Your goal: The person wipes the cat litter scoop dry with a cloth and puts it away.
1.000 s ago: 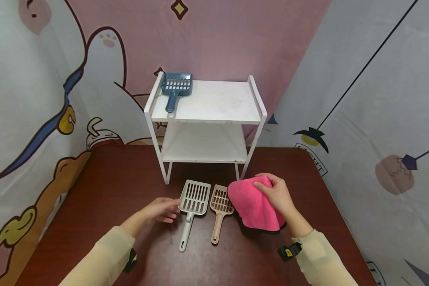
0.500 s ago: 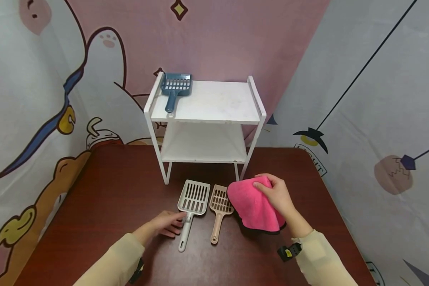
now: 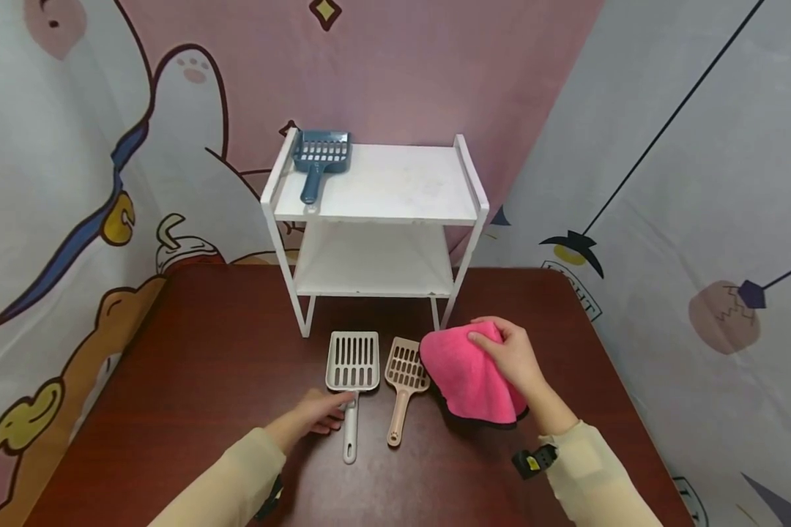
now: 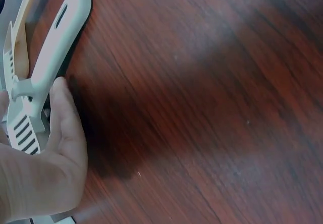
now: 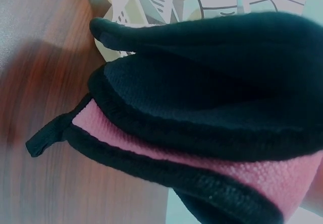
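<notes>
A light grey litter scoop [image 3: 352,362] lies on the table with its slotted head toward the shelf. My left hand [image 3: 318,411] pinches its neck from the left, where handle and head meet. In the left wrist view, the fingers [image 4: 65,108] lie along one side of the grey handle [image 4: 60,37]. A beige litter scoop [image 3: 405,369] lies just right of the grey one. Farther right, my right hand [image 3: 514,359] grips a pink cloth [image 3: 464,369] by its upper part. The cloth's black edging and dark underside fill much of the right wrist view, hiding the right fingers there.
A white two-tier shelf [image 3: 402,183] stands at the back of the dark red-brown table [image 3: 204,380]. On its top tier, at the left, lies a blue litter scoop [image 3: 323,154]. A cartoon-patterned backdrop [image 3: 435,66] hangs behind.
My left hand has moved right and down from beside the grey scoop's head to its neck. The grey scoop has turned to point straighter. My right hand has kept the cloth in place.
</notes>
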The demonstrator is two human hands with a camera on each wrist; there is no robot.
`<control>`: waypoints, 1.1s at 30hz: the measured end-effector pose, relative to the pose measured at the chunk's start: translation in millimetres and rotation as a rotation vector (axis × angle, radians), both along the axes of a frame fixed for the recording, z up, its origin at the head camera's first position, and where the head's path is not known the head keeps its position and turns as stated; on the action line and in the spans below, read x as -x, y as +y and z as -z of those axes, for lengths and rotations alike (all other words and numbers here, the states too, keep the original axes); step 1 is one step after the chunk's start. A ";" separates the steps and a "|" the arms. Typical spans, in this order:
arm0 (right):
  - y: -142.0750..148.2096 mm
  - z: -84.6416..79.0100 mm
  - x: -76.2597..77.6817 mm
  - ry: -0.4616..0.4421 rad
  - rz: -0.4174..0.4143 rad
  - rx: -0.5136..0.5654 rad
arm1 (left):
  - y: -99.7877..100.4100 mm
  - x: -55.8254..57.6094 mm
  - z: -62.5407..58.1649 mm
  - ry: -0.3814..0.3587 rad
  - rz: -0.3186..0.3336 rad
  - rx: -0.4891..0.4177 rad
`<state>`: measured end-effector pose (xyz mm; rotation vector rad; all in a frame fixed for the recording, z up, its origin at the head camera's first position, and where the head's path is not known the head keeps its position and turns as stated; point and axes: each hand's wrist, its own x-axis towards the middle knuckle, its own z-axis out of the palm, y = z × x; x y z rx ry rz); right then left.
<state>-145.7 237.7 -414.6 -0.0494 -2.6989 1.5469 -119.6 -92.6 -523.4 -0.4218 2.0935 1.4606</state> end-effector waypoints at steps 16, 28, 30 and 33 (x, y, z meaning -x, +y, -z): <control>-1.8 -4.2 -0.7 -0.005 0.013 0.003 | -12.2 4.4 -2.5 0.041 -0.047 -0.218; -3.7 -5.4 -1.8 -0.119 0.059 0.047 | -30.1 5.5 -16.4 0.149 0.050 -0.241; -4.1 -5.5 -2.8 -0.182 0.047 0.114 | -33.3 6.5 -21.7 0.154 0.080 -0.233; -6.1 -5.2 -3.6 -0.243 0.033 0.207 | -37.2 7.5 -30.8 0.149 0.115 -0.229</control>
